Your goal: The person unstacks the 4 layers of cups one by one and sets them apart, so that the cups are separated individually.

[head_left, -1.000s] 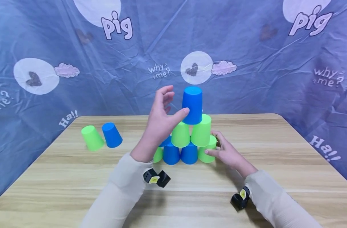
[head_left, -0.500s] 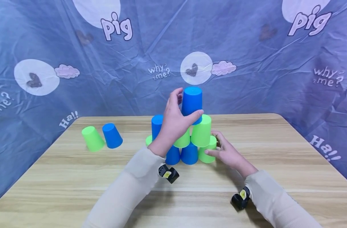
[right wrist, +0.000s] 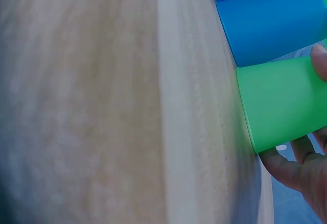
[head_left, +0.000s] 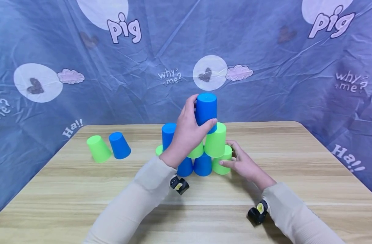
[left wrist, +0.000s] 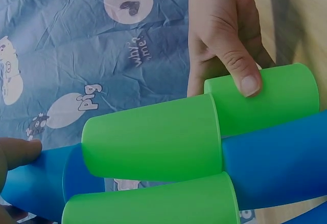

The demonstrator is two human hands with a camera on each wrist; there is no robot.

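Note:
A pyramid of upside-down plastic cups stands mid-table in the head view. My left hand (head_left: 187, 130) grips the blue cup (head_left: 208, 107) at its top, thumb across the front and fingers round the left side. This cup sits over two green cups; the right one (head_left: 215, 140) shows fully, the other (head_left: 198, 150) is partly behind my wrist. Low on the right, my right hand (head_left: 242, 165) holds the end green cup (right wrist: 281, 104) of the bottom row between thumb and fingers. Blue cups (head_left: 202, 166) stand beside it, and another blue cup (head_left: 168, 134) rises at the left of the middle row.
Apart from the pyramid, a green cup (head_left: 98, 149) and a blue cup (head_left: 120, 145) stand upside down at the back left of the wooden table (head_left: 66, 189). A blue printed cloth (head_left: 265, 101) hangs behind the table's far edge.
My left hand has moved right to the top blue cup and closed its fingers and thumb on it. My right hand and the cups have stayed in place.

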